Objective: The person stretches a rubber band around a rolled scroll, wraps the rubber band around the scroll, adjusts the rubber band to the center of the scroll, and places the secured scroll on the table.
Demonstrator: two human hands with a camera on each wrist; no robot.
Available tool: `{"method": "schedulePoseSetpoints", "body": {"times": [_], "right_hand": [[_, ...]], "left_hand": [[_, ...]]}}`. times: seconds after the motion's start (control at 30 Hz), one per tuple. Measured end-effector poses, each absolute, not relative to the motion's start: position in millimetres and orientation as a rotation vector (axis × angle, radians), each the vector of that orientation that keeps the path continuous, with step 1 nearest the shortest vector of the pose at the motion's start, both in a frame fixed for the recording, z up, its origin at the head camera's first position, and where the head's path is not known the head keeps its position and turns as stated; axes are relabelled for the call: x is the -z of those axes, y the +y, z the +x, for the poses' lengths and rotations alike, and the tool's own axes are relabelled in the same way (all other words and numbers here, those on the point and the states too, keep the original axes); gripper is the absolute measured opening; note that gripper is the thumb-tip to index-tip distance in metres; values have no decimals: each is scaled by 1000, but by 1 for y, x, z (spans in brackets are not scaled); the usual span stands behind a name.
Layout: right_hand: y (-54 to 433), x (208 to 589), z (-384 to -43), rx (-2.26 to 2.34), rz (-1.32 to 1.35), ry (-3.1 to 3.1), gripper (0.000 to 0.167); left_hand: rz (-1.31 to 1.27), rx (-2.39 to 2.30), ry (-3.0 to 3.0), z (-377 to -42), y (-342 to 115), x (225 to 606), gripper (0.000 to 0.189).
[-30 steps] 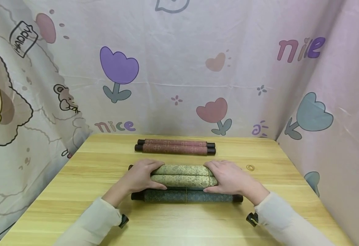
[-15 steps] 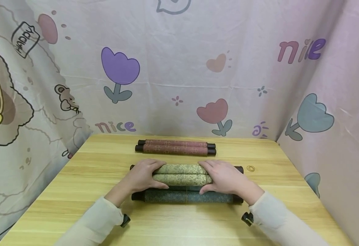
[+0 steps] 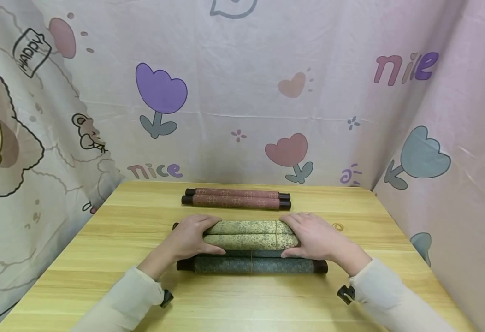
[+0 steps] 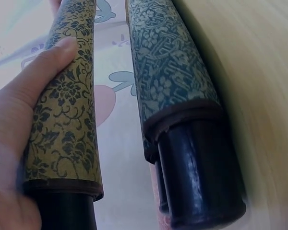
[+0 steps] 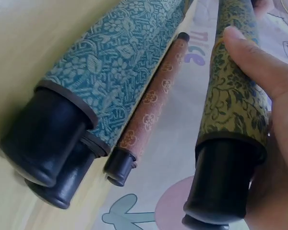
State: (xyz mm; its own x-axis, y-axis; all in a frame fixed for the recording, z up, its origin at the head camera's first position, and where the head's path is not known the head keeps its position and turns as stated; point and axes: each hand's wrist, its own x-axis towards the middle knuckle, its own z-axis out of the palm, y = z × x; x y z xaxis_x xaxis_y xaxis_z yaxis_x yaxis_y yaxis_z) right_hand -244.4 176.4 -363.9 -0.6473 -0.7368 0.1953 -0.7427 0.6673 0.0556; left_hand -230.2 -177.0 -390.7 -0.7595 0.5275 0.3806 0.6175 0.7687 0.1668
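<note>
From my end, the head view puts the pair of yellow scrolls [image 3: 242, 241] at lower centre, gripped at both ends. The left hand [image 3: 188, 237] has its thumb laid along the near side; its fingers pass over the far side, and I lose their tips there. The right hand [image 3: 315, 237] is clamped on the opposite end the same way, covering the dark knobs there; a thin band rings the pair just beside it. Past the left hand only a sliver of dark knob peeks out.

The yellow pair screens most of the rear roll of the blue scrolls [image 3: 280, 265], which lie just below in the frame on the wooden table [image 3: 242, 304]. Both wrist views show me backdrop [image 4: 117, 158] between yellow and blue, so I read them as apart there. My left wrist view cuts the yellow knob off at the bottom edge.

Red scrolls [image 3: 236, 201] lie at upper centre of the table; a coiled loop [image 3: 338, 229], too small to identify, is at right.
</note>
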Motion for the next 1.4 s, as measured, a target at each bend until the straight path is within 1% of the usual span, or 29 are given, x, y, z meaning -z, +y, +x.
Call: {"method": "schedulePoseSetpoints", "body": {"times": [0.3, 0.6, 0.97, 1.17, 1.4], "right_hand": [[168, 373, -244, 48, 1238, -2594, 85], [155, 371, -244, 43, 1281, -2521, 87], [137, 370, -241, 68, 1308, -2484, 91], [142, 365, -241, 6, 1275, -2575, 100], [156, 363, -241, 6, 1236, -2608, 100]], "left_hand": [[-893, 417, -2655, -227, -173, 391, 85], [-891, 426, -2663, -225, -167, 386, 84], [-915, 419, -2646, -227, -161, 391, 85], [-881, 432, -2666, -228, -163, 389, 84], [-875, 436, -2643, -228, -168, 387, 84]]}}
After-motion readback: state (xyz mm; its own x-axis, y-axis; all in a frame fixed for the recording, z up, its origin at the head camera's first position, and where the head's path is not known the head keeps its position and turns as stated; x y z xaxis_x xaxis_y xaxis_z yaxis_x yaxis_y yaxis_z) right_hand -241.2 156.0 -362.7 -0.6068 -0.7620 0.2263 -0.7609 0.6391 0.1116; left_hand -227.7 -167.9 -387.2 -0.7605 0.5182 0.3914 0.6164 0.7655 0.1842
